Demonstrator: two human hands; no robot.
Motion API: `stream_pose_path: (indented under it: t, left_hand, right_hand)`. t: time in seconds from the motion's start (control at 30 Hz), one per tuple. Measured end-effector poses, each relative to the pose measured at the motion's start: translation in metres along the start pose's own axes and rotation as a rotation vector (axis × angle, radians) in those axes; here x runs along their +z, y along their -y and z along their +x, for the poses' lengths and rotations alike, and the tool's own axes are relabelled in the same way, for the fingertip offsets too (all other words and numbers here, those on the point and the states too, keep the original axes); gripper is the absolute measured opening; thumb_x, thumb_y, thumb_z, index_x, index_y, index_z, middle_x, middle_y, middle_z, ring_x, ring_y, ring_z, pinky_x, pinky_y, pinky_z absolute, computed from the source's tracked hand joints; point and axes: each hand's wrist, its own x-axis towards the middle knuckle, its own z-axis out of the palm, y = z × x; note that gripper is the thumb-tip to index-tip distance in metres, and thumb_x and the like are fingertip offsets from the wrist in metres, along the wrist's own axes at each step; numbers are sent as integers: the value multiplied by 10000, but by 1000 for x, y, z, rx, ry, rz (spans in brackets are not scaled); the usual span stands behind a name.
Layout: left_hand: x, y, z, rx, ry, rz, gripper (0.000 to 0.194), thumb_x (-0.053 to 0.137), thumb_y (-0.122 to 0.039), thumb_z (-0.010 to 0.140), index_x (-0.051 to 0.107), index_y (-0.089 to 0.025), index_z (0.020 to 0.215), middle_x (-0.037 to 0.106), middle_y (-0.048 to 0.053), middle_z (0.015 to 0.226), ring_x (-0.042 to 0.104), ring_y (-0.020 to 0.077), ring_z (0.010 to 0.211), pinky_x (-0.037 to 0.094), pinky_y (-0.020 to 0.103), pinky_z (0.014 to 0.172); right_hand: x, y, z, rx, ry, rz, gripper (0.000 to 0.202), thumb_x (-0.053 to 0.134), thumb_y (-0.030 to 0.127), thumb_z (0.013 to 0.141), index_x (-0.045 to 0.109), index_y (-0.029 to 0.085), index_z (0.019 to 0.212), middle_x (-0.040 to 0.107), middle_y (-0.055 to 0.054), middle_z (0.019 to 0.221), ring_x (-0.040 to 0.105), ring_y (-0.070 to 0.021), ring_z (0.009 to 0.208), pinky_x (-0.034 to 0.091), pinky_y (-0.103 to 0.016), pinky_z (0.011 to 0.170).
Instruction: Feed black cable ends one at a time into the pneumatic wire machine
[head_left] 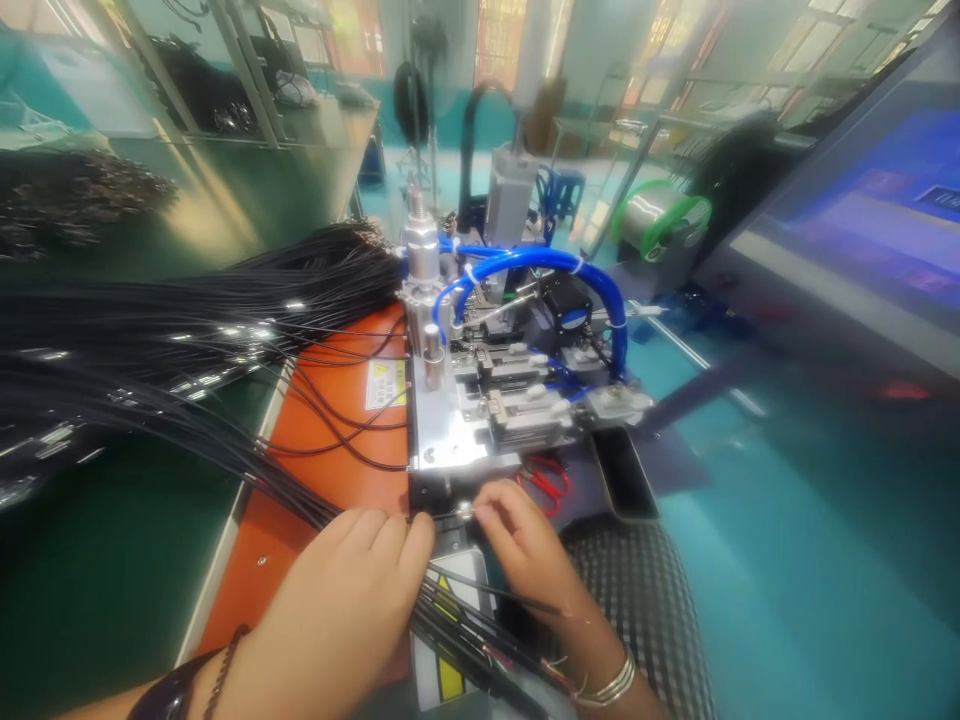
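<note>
My left hand (352,590) is closed around a bundle of thin black cables (465,640), whose ends stick out to its right. The cables run back leftward over the orange plate (345,370). A small shiny piece (465,511) lies between my two hands, at the fingertips of my right hand (521,550). Thumb and forefinger of that hand are pinched together at this piece. Just beyond them is the front of a metal machine (457,440) with blue tubes (540,262). Exactly how the piece meets the cable is too blurred to tell.
A large pile of black cables (150,330) spreads over the left side. A dark phone (624,475) lies right of the machine, near red wires (547,485). Farther back are a green-rimmed spool (660,218) and, at right, a lit screen (885,220).
</note>
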Motion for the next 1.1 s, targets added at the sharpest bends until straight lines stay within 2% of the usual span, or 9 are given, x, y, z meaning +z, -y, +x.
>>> stream_pose_path:
  t: [0.13,0.2,0.3,0.43,0.53,0.7,0.87,1.0,1.1]
  left_hand:
    - [-4,2,3,-12,-2,-31,523,480,-61,604,589,-121,1112,616,98,878,564,238,767,485,389,696]
    - [-2,3,3,-16,-23,-39,485,513,-79,607,596,-126,1083,614,98,864,564,241,764,483,389,694]
    - [1,4,3,-18,-59,-56,441,566,-105,608,603,-153,1045,615,91,871,569,242,775,484,398,717]
    - [0,6,3,-45,-13,-119,478,638,-117,547,619,-149,1024,629,88,899,583,246,800,492,408,769]
    - [-1,12,5,-49,-24,-101,402,580,-88,648,626,-164,1040,644,90,920,603,239,824,493,423,811]
    - [5,22,12,-44,-151,20,448,363,40,756,635,-171,1043,646,113,1077,610,233,970,475,449,899]
    - [6,19,10,67,-244,-8,433,405,31,706,634,-179,1007,660,78,1076,618,214,960,491,414,897]
    - [3,14,3,249,-470,-147,547,480,-44,660,530,-176,1189,639,63,1149,606,190,998,487,339,908]
    - [5,12,1,242,-532,-243,440,491,-84,658,557,-186,1081,660,54,1052,617,185,911,505,318,819]
  right_hand:
    - [-23,4,-12,-78,97,164,298,608,212,834,568,290,1119,585,-12,904,555,-147,785,463,-275,714]
    - [-36,8,-18,-263,180,241,245,656,215,810,636,330,1025,620,-5,855,571,-152,770,462,-286,697]
    - [-45,12,-22,-432,178,337,150,643,258,828,689,345,941,650,-8,740,593,-162,706,461,-316,666]
    - [-38,15,-20,-438,117,330,169,634,229,836,709,332,947,694,-21,746,614,-172,703,471,-331,659]
    - [-29,18,-17,-451,113,268,269,632,147,825,697,342,998,716,-10,805,623,-169,762,483,-323,689]
    - [-14,23,-12,-491,113,130,260,591,140,849,691,305,1023,724,-22,868,610,-171,826,490,-339,761]
    - [-1,27,-6,-479,-9,149,236,613,142,834,702,293,992,721,-20,854,599,-166,815,490,-320,748]
    - [3,31,-4,-434,-50,216,245,619,109,815,714,290,950,712,-24,827,609,-169,808,506,-317,724]
    - [7,33,-3,-428,-81,211,189,630,140,816,720,276,912,709,-25,785,616,-165,760,504,-319,716]
